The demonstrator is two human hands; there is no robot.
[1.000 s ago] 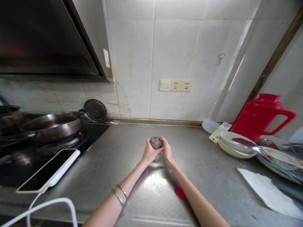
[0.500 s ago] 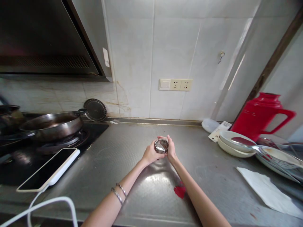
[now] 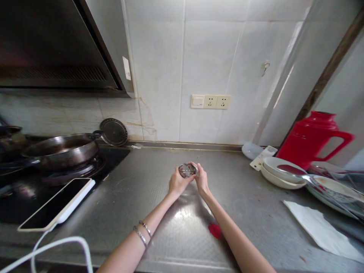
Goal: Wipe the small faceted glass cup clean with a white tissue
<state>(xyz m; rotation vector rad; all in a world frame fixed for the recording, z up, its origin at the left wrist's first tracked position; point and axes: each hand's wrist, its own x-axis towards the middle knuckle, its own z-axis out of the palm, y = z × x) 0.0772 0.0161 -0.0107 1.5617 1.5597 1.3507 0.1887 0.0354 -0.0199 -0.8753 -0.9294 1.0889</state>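
Observation:
Both hands meet over the middle of the steel counter (image 3: 136, 197). A small clear glass (image 3: 187, 170), faceted and shiny, is tipped on its side between them. My left hand (image 3: 178, 183) wraps its fingers round the glass from the left and below. My right hand (image 3: 201, 179) closes on it from the right, fingertips at its rim. Two thin bracelets (image 3: 143, 232) sit on my left wrist. A small red scrap (image 3: 215, 230) lies on the counter under my right forearm.
A phone (image 3: 58, 203) with a white cable (image 3: 61, 244) rests on the stove edge at left, behind it a dark pan (image 3: 61, 150). At right stand a red thermos jug (image 3: 311, 139), stacked white bowls (image 3: 281, 172) with a spoon, and a paper towel (image 3: 318, 229).
The glass has been turned in my hands: upright a second ago, then bottom toward me, now on its side and slightly farther left. Both hands stay closed on it.

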